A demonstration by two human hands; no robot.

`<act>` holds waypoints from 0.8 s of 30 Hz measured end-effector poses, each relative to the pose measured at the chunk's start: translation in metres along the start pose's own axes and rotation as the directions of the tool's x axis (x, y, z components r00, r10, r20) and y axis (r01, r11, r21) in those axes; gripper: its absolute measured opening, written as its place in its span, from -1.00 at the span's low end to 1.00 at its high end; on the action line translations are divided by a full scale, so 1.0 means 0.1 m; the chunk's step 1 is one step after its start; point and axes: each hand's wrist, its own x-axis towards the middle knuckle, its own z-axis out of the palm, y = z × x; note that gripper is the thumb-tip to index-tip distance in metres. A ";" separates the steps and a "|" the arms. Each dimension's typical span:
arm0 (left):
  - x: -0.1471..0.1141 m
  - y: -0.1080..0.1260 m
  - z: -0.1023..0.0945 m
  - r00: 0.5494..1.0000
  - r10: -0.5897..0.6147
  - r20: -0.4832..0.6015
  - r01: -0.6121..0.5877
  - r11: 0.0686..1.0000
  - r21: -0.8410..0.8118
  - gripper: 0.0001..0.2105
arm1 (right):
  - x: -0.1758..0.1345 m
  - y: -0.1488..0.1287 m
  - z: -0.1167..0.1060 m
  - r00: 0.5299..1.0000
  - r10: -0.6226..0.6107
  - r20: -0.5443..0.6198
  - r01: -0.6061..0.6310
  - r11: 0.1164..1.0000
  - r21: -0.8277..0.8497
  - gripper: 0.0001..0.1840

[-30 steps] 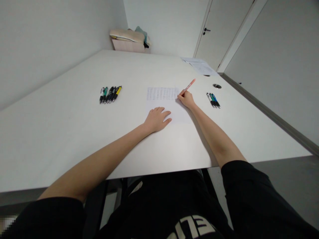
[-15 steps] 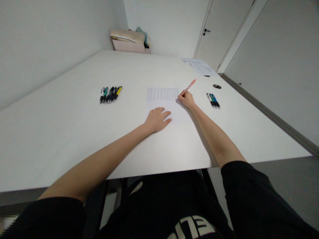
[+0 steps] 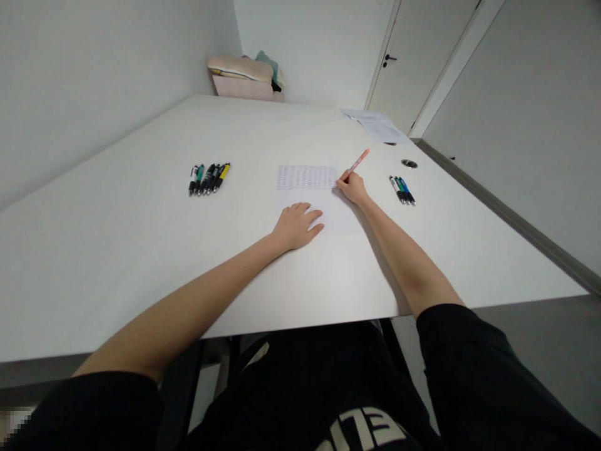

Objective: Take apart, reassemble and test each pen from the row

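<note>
A white sheet of paper [image 3: 339,216] lies on the table in front of me, its upper part covered with rows of small writing. My left hand [image 3: 297,225] rests flat on the lower left of the sheet, fingers spread and holding nothing. In my right hand [image 3: 352,187] is a pinkish-orange pen [image 3: 360,159], gripped near its lower end and tilted up to the right. That hand sits at the right end of the written rows. Its fingers hide the pen's tip, so I cannot tell whether it touches the paper.
On the white table [image 3: 141,250], several pens [image 3: 209,179] lie side by side at the left. A smaller row of pens [image 3: 402,190] is at the right. Further back are more papers [image 3: 378,125] and a round grommet [image 3: 409,164]. A box with cushions [image 3: 244,78] stands beyond the far edge.
My right hand and the pen have shifted very slightly to the right along the writing. My left hand stays in place on the sheet.
</note>
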 end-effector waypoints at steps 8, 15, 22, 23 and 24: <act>-0.01 0.00 -0.01 1.000 0.002 0.005 -0.002 1.000 0.000 -0.58 | 0.00 0.00 0.01 1.000 0.005 -0.014 -0.005 1.000 0.004 -0.97; 0.00 0.00 -0.01 1.000 -0.002 0.005 0.002 1.000 -0.011 -0.58 | 0.02 0.03 0.01 0.997 0.057 -0.060 -0.054 0.997 0.048 -0.94; 0.00 0.00 0.00 1.000 0.002 0.003 -0.002 1.000 -0.011 -0.58 | 0.00 0.01 0.01 0.999 0.039 -0.031 -0.037 0.999 0.038 -0.93; 0.00 0.00 0.00 1.000 0.002 0.003 -0.002 1.000 -0.011 -0.58 | 0.00 0.01 0.01 0.999 0.039 -0.028 -0.038 0.999 0.037 -0.93; 0.00 0.00 0.00 1.000 0.001 0.003 -0.001 1.000 -0.011 -0.58 | 0.00 0.01 0.00 0.999 0.038 -0.025 -0.037 0.999 0.036 -0.93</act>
